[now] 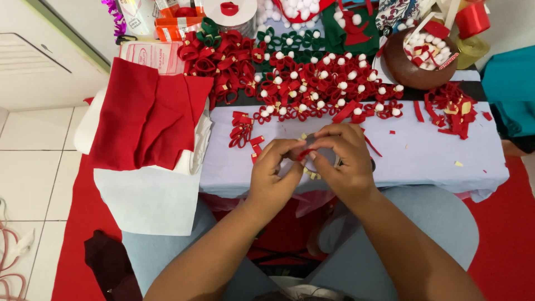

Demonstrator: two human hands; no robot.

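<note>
My left hand (273, 170) and my right hand (343, 159) meet over the front of a low table covered in pale blue cloth (423, 153). Between their fingertips they pinch a small red felt strip (304, 154), bent into a loop. A few folded red felt loops (242, 134) lie just left of my hands. Behind them spreads a heap of red felt flowers with white pompom centres (329, 89).
Folded red felt (145, 120) lies over white fabric (147, 195) at the left. A brown bowl of white pompoms (421, 58) stands at the back right, with red scraps (454, 111) beside it. Green felt flowers (290, 42) and ribbon rolls (471, 19) crowd the back. Teal fabric (510, 83) sits far right.
</note>
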